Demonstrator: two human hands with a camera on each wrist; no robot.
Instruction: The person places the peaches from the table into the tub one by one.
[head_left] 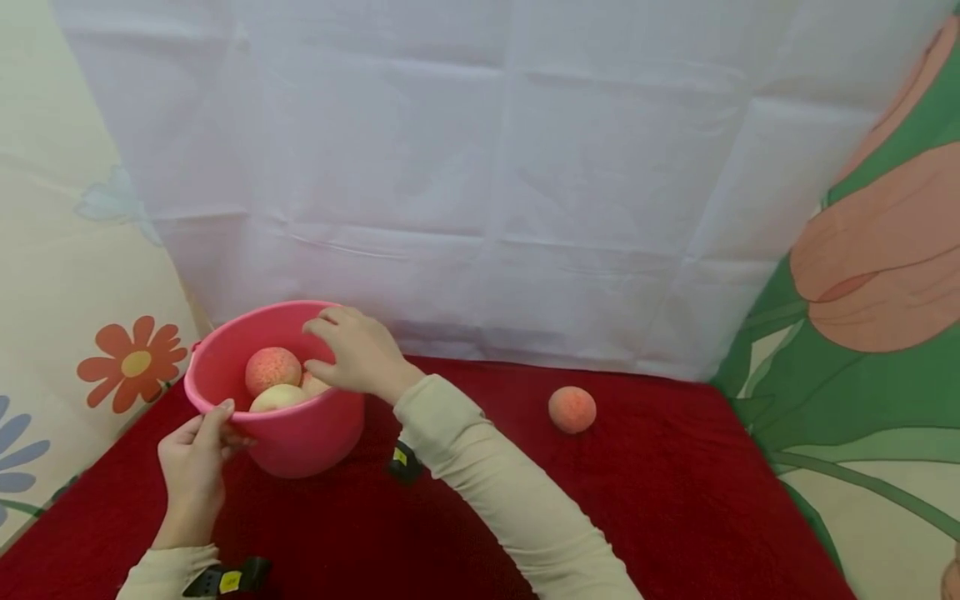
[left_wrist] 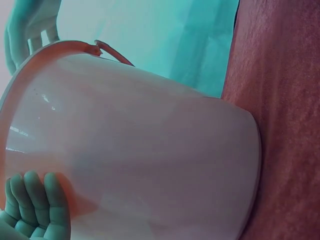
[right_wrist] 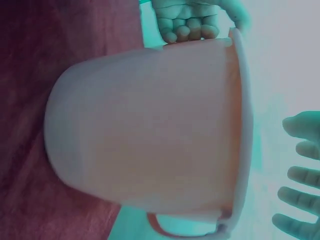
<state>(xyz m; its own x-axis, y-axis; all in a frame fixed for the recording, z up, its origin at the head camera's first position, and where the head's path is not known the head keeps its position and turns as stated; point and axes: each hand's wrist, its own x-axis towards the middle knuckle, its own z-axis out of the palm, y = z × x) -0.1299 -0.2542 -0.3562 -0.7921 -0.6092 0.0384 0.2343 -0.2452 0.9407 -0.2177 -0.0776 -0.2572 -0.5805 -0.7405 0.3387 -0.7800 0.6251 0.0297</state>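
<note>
A pink plastic bucket (head_left: 307,446) stands upright on the red cloth at the left. Inside it lie a pink-red peach (head_left: 273,371) and a pale cream-yellow one (head_left: 279,397); a third is partly hidden by my right hand. My left hand (head_left: 197,458) pinches the near left rim, thumb on top and fingers curled against the outer wall. Above the far right part of the opening, my right hand (head_left: 358,350) is spread with nothing in it. The right wrist view shows its fingers (right_wrist: 302,175) apart, beyond the rim.
Another pink-red peach (head_left: 572,410) rests on the red cloth (head_left: 637,483) to the right of the bucket. A white sheet (head_left: 487,183) hangs behind. Flower-printed cloths (head_left: 862,375) border both sides. The bucket's handle (right_wrist: 160,227) hangs along its side.
</note>
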